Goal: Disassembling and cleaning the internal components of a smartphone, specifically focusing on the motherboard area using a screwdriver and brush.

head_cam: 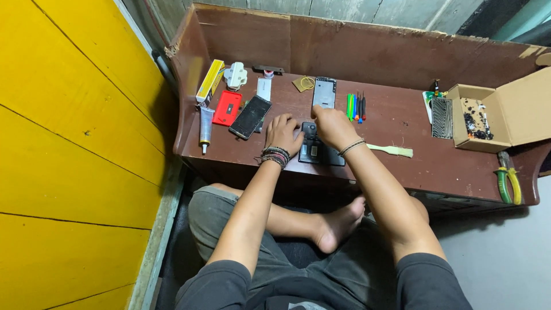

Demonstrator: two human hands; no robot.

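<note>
Opened phone (314,150) pinned flat by left hand (282,133), fingers spread, for steadiness; right hand (331,126) pinched at its top edge, contents unclear. Screwdrivers (355,107) just beyond phone.

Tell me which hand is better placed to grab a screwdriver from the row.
Right. The right hand sits on the opened phone just beside the screwdrivers; the left hand lies on the phone's far side, nearer the black phone.

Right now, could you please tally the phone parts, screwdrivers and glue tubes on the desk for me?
Phone parts: 4 (opened phone under both hands, dark screen, grey frame, red cover)
Screwdrivers: 4
Glue tubes: 1
Total: 9
</note>
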